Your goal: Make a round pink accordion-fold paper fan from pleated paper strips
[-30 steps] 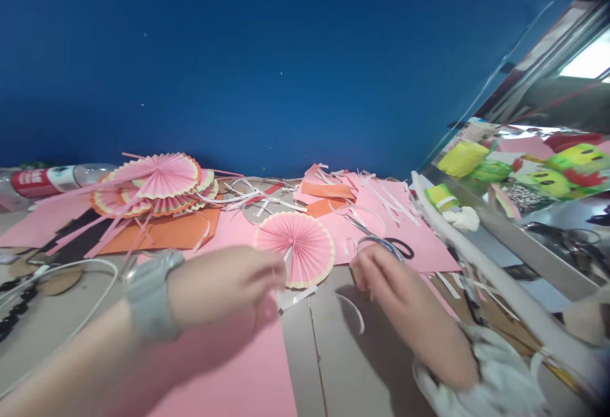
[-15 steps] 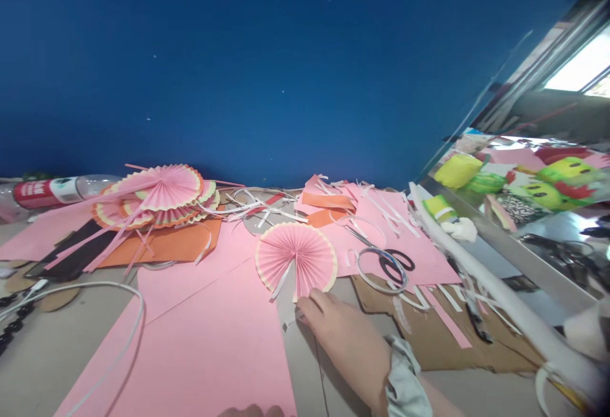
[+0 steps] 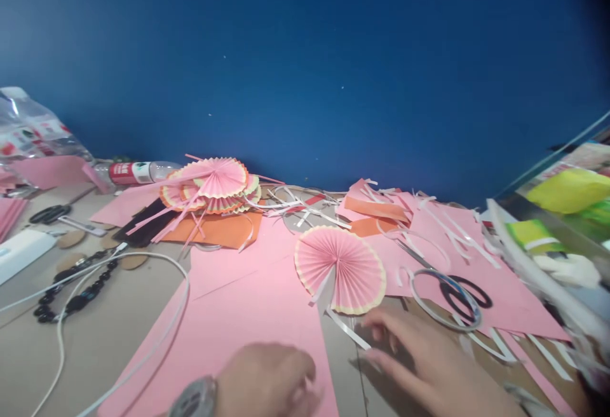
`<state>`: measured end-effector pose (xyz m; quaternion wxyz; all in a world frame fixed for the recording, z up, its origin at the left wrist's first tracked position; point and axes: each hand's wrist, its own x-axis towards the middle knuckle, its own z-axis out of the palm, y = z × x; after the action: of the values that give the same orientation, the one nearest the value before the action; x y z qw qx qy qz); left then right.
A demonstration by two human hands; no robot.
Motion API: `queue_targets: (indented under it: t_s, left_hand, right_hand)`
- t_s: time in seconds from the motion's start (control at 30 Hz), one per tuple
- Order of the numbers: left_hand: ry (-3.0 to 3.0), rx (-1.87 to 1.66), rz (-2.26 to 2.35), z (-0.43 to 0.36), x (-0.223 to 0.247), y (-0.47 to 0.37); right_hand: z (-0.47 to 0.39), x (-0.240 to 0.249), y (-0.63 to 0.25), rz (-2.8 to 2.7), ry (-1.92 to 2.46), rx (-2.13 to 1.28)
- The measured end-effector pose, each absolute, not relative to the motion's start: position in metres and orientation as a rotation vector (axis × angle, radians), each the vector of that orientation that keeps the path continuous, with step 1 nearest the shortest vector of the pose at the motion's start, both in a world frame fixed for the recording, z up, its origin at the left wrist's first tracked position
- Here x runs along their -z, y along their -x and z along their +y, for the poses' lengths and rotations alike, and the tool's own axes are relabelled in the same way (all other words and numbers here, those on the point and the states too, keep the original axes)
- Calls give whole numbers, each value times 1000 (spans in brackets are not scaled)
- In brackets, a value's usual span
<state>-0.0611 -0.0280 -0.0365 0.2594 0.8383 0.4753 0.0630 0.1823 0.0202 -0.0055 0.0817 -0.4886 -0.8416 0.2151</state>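
Observation:
A pleated pink paper fan with a cream edge (image 3: 339, 267) lies opened nearly to a full circle, with a narrow gap at its lower left. From that gap a thin white strip (image 3: 347, 329) runs toward my right hand (image 3: 424, 356). That hand is just below the fan, thumb and fingers apart, its fingertips close to the strip's end. Over the large pink sheet (image 3: 238, 296) is my left hand (image 3: 267, 375), wearing a watch (image 3: 194, 398). Its fingers are smeared by motion, so any grip is hidden.
More pleated fans (image 3: 216, 182) are heaped at the back left on orange paper (image 3: 219, 229). Black-handled scissors (image 3: 464, 296) and a coiled ring (image 3: 445, 299) lie right. A white cable (image 3: 183, 302) loops across the left; a bottle (image 3: 136, 172) lies behind.
My left hand has come up into view from the bottom edge. My right hand has drawn back from the fan, its fingers now spread. The view has swung left.

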Motion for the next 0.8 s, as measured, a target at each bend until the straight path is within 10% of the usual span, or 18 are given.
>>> queue_targets:
  t_s: [0.23, 0.8]
  left_hand:
    - [-2402, -340, 1992, 22, 24, 109]
    - [-2575, -437, 1708, 32, 39, 118]
  right_hand:
    - [9, 27, -156, -2648, 1344, -286]
    - [-4, 4, -171, -2450, 1347, -215]
